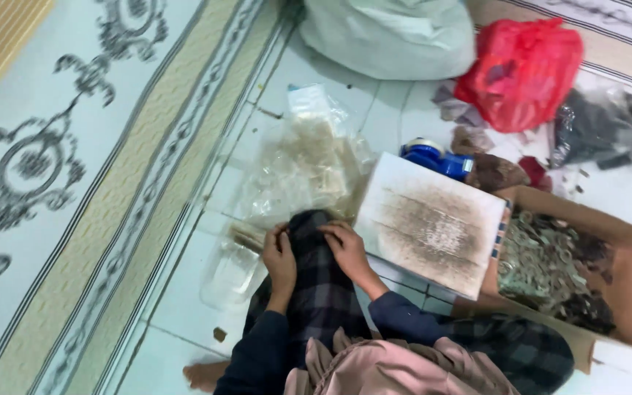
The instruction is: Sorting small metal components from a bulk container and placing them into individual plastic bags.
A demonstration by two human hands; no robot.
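The person sits on the tiled floor with one knee raised, and both hands rest on that knee — the plaid trouser leg serves as a small working surface close to the body. The left hand lies on the left side of the knee with its fingers curled inward; the right hand sits just beside it, fingers bent toward the other hand. Whatever is pinched between them is too small to make out, so I cannot tell whether either grip is clamped on something or merely pressed against the cloth.

Just beyond the hands, touching the knee, lies a heap of clear plastic bags, crumpled and holding pale pieces — placed within easy reach. To the right, a white board, stained dark in the middle, leans flat over the edge of an open cardboard box full of small mixed bits. It lies near the right forearm and hems that side in.

Farther off sit a blue tape dispenser, a red plastic bag, a large white sack and a dark clear-wrapped bundle. A patterned rug borders the tiles on the left, well apart from the hands.
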